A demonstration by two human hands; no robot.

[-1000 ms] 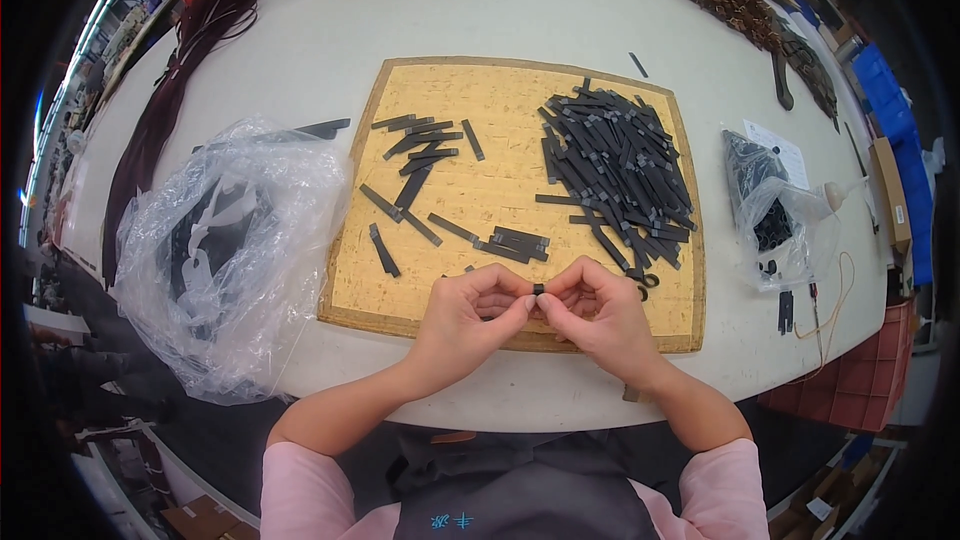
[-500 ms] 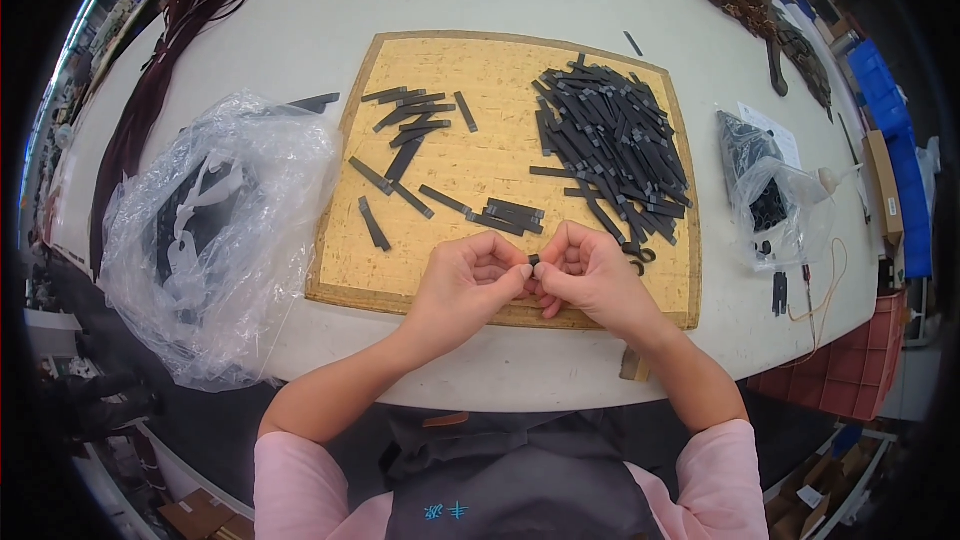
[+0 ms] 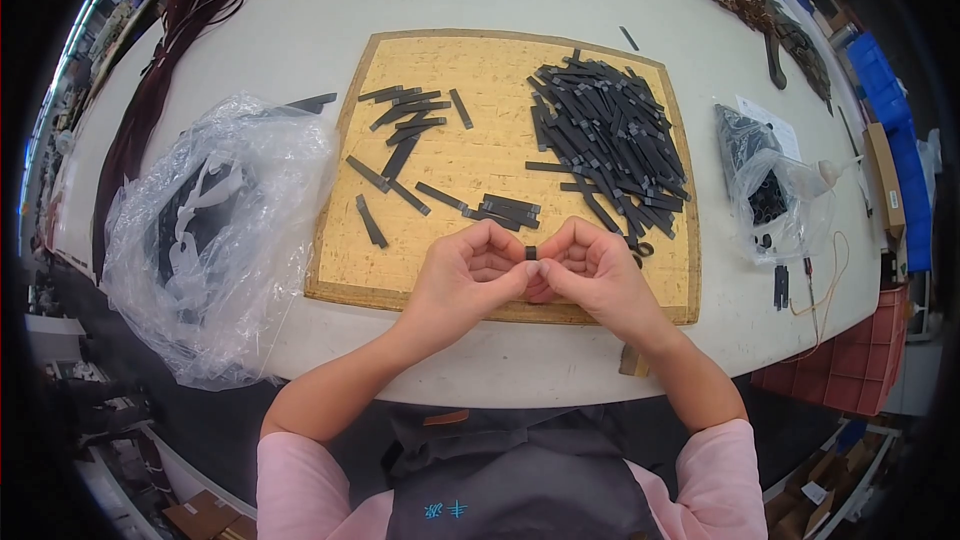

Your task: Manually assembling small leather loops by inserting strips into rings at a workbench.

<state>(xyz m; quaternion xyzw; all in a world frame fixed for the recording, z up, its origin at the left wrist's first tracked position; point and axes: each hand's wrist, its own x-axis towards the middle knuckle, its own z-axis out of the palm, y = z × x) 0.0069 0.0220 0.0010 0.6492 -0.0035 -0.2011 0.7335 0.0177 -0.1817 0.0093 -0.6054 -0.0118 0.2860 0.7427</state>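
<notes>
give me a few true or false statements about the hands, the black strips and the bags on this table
1. Both hands pinch one small black piece between their fingertips. True: the left hand and the right hand meet on the small black piece.
2. The big pile of black strips lies on the left half of the board. False: the pile of black strips lies on the right half of the cork board.
3. A crumpled clear plastic bag sits left of the board. True: the clear plastic bag.
4. The hands work over the far edge of the board. False: they are at its near edge.
</notes>
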